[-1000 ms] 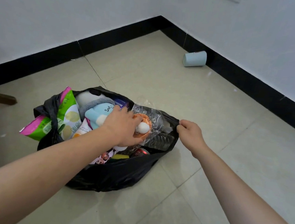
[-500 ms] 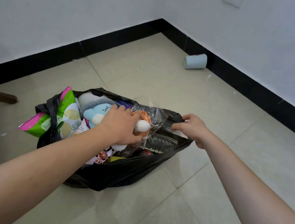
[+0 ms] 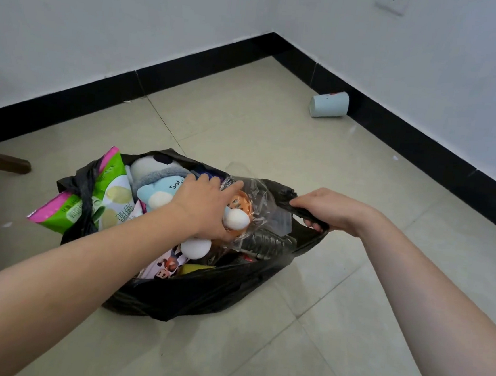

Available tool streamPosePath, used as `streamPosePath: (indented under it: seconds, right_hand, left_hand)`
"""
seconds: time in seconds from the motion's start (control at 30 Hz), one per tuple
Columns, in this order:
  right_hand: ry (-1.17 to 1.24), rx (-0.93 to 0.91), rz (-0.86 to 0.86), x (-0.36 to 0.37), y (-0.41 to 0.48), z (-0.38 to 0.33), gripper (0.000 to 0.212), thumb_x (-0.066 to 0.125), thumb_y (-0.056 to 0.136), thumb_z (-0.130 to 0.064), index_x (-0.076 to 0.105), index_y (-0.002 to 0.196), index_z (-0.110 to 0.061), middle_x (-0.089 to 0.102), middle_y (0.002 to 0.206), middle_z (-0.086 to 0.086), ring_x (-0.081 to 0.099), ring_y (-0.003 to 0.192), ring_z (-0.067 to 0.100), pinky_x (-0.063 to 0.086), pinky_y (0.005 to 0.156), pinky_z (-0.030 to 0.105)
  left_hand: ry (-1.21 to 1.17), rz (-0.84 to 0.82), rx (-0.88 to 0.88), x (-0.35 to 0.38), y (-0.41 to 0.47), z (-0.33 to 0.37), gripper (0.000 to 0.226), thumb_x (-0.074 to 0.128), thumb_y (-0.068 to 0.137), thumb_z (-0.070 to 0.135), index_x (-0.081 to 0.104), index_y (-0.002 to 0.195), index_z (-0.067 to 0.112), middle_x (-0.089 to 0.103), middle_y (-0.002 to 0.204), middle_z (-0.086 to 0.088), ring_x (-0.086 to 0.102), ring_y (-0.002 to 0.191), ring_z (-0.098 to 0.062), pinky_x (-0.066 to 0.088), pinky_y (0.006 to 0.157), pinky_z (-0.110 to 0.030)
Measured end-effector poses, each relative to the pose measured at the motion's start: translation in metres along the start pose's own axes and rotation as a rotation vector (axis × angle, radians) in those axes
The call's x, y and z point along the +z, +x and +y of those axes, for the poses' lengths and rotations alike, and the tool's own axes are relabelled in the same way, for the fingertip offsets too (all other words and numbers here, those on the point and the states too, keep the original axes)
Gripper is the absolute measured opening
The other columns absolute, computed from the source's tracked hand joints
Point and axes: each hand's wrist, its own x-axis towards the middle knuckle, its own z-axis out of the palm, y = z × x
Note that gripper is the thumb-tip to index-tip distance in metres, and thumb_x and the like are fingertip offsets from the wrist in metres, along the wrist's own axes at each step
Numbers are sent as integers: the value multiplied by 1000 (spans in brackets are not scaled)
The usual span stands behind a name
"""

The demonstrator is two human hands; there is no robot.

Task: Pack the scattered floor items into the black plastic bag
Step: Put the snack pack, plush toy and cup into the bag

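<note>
- The black plastic bag point(image 3: 201, 291) lay open on the tiled floor point(image 3: 274, 148), in the corner of a white-walled room with a black skirting board point(image 3: 191, 66).
- The left hand point(image 3: 201, 206) was palm down over the bag's mouth, its fingers point(image 3: 204, 181) a little apart and curved over a clear plastic packet point(image 3: 257, 200) that held an orange toy point(image 3: 240, 206); a white ball-shaped part point(image 3: 236, 219) showed just under the thumb side of the hand.
- The right hand point(image 3: 327, 209) was closed around the bag's right handle loop point(image 3: 304, 212), the fingers curled under the black plastic and pinching it (the fingertips themselves were mostly hidden beneath the handle).
- Inside the bag, a light blue plush toy point(image 3: 158, 190) sat against a grey and white soft item point(image 3: 149, 168), both touching the left hand's far side.
- A green and pink snack packet point(image 3: 111, 194) stuck out over the bag's left rim, partly resting on the floor.
- A second white ball point(image 3: 196, 247) lay below the left wrist, beside a printed packet with cartoon figures point(image 3: 168, 266).
- A dark crumpled plastic bottle point(image 3: 269, 243) lay near the bag's right edge, under the clear packet.
- A pale blue cup point(image 3: 329, 104) lay on its side on the floor by the right-hand skirting, well apart from the bag.
- A wooden furniture leg point(image 3: 3, 163) showed at the left edge.
</note>
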Motion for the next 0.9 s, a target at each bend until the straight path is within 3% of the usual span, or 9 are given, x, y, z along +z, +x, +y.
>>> streamPosePath:
  seconds: [0.07,0.17,0.27,0.37,0.43,0.53,0.7,0.9]
  right_hand:
    - [-94,7,58,0,-2,-9,37,53,93,-42,52,67,-16,49,54,-1,39,43,16,32,51,27]
    - [-147,-38,121,0,-4,-23,42,54,92,-43,65,67,-11,41,45,-5,35,45,18,30,52,28]
    - [203,-97,92,-6,-7,-36,44,53,97,-41,74,92,-3,26,48,-7,21,43,14,22,48,27]
    - [589,-224,-6,-26,-24,-65,39,46,102,-36,68,94,-6,21,45,-10,16,36,7,17,40,22]
    - [647,-341,-8,-40,-40,-94,35,46,101,-35,60,80,-11,19,43,-10,14,34,8,18,43,25]
    - [618,-473,43,-46,-57,-125,36,49,100,-29,34,67,-25,17,47,-8,12,37,11,27,46,27]
    - [799,-415,63,-47,-44,-99,33,46,97,-20,38,65,-24,17,48,-8,11,39,11,26,49,29]
    - [424,-211,321,-42,-15,-44,19,56,94,-27,59,77,-20,28,50,-6,23,42,11,20,58,34]
  left_hand:
    - [-7,0,-1,-3,0,-1,110,46,70,87,6,154,31,51,128,-11,49,116,-30,39,95,-43]
    - [-27,14,3,-6,-1,-4,106,47,71,86,9,154,31,51,124,-10,49,113,-30,37,92,-42]
    - [-41,44,2,-10,-1,-7,106,46,72,86,10,154,30,50,123,-9,49,111,-28,38,93,-42]
    - [-131,50,10,-18,1,-14,110,50,68,86,10,153,31,50,125,-6,50,114,-28,38,95,-43]
    - [-215,69,15,-28,2,-16,108,52,69,84,9,154,32,50,127,-6,52,116,-28,38,96,-44]
    - [-293,96,17,-45,8,-15,106,54,72,76,2,154,35,49,130,-8,53,119,-31,40,97,-45]
    - [-152,29,105,-37,13,6,92,43,82,76,2,154,38,46,138,-13,49,123,-33,35,103,-48]
    - [74,-81,131,-9,23,26,78,37,92,65,5,156,34,44,145,-15,41,130,-34,28,105,-48]
